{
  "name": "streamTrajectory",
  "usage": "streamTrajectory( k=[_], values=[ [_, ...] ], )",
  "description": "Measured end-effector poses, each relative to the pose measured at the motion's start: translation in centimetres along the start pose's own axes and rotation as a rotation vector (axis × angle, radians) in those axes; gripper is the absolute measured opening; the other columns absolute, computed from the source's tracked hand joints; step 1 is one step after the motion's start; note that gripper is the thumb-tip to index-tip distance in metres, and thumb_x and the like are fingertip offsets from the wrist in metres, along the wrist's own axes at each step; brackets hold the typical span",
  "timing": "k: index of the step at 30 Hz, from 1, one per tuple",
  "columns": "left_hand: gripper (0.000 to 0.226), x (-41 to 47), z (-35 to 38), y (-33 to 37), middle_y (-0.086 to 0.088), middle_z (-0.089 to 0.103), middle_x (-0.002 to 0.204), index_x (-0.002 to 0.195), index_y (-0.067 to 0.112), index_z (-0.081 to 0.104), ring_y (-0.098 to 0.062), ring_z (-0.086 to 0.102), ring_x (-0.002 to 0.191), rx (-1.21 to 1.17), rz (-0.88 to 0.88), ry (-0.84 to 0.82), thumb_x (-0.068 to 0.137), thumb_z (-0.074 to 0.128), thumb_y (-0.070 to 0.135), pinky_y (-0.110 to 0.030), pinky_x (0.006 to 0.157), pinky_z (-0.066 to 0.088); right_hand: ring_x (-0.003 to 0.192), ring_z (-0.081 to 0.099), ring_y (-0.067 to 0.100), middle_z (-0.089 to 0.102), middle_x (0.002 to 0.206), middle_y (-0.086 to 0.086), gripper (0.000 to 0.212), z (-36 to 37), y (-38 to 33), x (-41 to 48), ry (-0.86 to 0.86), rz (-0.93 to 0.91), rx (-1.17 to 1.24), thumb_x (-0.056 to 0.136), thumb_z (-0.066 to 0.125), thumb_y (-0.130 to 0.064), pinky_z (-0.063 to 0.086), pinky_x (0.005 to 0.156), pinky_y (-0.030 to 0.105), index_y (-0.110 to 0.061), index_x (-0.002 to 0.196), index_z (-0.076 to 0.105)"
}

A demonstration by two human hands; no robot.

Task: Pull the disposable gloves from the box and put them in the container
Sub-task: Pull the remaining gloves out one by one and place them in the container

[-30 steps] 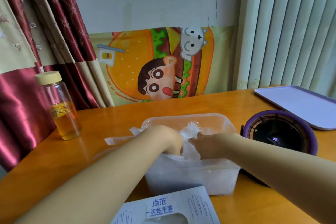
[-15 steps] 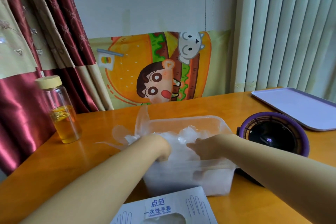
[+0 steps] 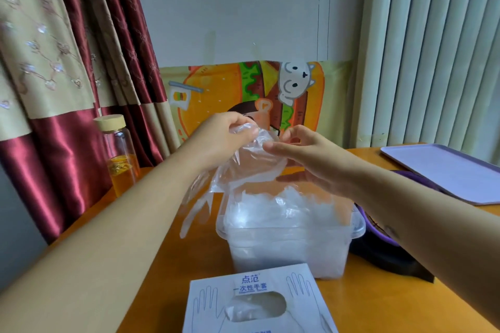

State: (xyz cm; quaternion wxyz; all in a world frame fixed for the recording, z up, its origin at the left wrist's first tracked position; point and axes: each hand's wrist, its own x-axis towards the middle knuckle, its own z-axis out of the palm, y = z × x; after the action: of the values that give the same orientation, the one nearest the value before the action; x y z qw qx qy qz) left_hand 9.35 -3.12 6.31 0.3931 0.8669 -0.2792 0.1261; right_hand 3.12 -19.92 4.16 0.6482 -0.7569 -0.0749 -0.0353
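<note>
Most of the desk is carrying a brimming clear container, with the glove box at its 6 o'clock. One plastic glove is hanging over the container's 10 o'clock rim, fingers of the left hand and right hand pinching it. Overfilling is risking spillage. Earlier, both hands were pressing down inside.

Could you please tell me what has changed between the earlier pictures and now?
Both hands rose from inside the container: the left hand and right hand now hold a clear glove lifted above it. The container, glove box and bottle stayed put.
</note>
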Motion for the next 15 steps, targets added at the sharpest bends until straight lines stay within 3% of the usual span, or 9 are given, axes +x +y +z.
streamTrajectory(
  k=[4,7,10,12,15],
  values=[
    [0.021,-0.3,-0.3,0.5,0.016,0.061,0.089,0.112,0.024,0.063,0.003,0.056,0.076,-0.114,-0.004,0.093,0.093,0.06,0.034,-0.008,0.06,0.043,0.089,0.07,0.025,0.068,0.095,0.015,0.038,0.3,-0.6,0.0,0.115,-0.069,0.071,0.076,0.076,-0.018,0.057,0.079,0.042,-0.017,0.085,0.04],
    [0.016,-0.6,-0.7,0.5,0.007,0.067,0.09,0.107,0.023,0.062,0.002,0.061,0.069,-0.251,-0.031,0.059,0.091,0.064,0.023,-0.009,0.061,0.05,0.078,0.066,0.022,0.068,0.086,0.017,0.033,-0.3,-0.6,0.0,0.231,-0.199,-0.095,0.08,0.071,-0.003,0.05,0.062,0.029,-0.016,0.076,0.041],
    [0.02,-0.9,-1.6,-0.3,-0.001,0.07,0.091,0.112,0.019,0.063,-0.005,0.064,0.076,-0.256,-0.091,0.034,0.093,0.062,0.016,-0.013,0.069,0.049,0.066,0.062,0.01,0.066,0.072,0.007,0.029,-1.3,-0.9,-0.2,0.234,-0.313,-0.244,0.085,0.063,0.003,0.048,0.063,0.025,-0.016,0.07,0.048],
    [0.016,-0.9,-2.3,-1.0,-0.001,0.071,0.083,0.106,0.021,0.064,-0.003,0.065,0.07,-0.271,-0.14,0.024,0.093,0.06,0.013,-0.014,0.072,0.047,0.056,0.056,0.0,0.063,0.06,-0.006,0.029,-1.9,-1.2,-0.5,0.181,-0.337,-0.359,0.087,0.058,0.005,0.046,0.059,0.018,-0.018,0.068,0.057],
    [0.014,-0.7,-2.9,-2.1,0.0,0.071,0.084,0.105,0.019,0.065,-0.003,0.066,0.073,-0.263,-0.214,-0.018,0.092,0.061,0.013,-0.016,0.075,0.051,0.048,0.049,-0.003,0.06,0.052,-0.019,0.029,-2.2,-1.4,-0.9,0.074,-0.296,-0.541,0.089,0.058,-0.002,0.042,0.056,0.006,-0.029,0.089,0.069]
  ],
)
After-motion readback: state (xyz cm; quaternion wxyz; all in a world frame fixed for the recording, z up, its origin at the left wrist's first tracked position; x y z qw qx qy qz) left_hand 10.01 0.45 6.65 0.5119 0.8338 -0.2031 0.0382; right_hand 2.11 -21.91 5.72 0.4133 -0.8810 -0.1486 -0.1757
